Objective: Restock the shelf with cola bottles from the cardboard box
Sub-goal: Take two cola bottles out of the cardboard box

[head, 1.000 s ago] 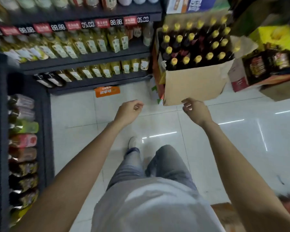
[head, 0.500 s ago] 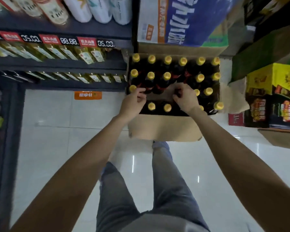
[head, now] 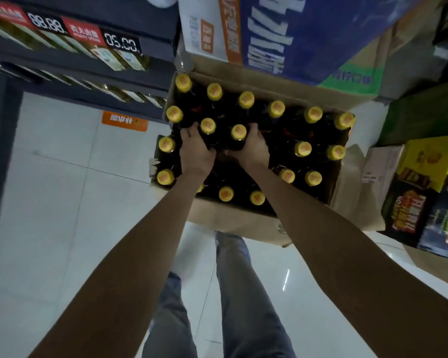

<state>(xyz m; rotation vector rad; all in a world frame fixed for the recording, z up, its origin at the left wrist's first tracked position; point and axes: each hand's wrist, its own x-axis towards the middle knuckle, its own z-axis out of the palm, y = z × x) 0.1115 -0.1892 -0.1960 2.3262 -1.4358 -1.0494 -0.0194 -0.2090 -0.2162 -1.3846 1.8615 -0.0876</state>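
Two bottles gripped in the box (head: 233, 220).
Since a moment ago, the left hand (head: 195, 151) and right hand (head: 254, 148) have each been closed round a bottle neck at mid-frame; lifting can begin.

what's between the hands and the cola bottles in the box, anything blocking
Nothing visible. The left hand and right hand are already down in the open cardboard box, each around a yellow-capped cola bottle, no flap over them.

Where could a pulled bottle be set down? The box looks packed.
Bare floor between the shelf and the box is free. Inside the box, bottles crowd all but a gap by the right hand. Cartons block the right.
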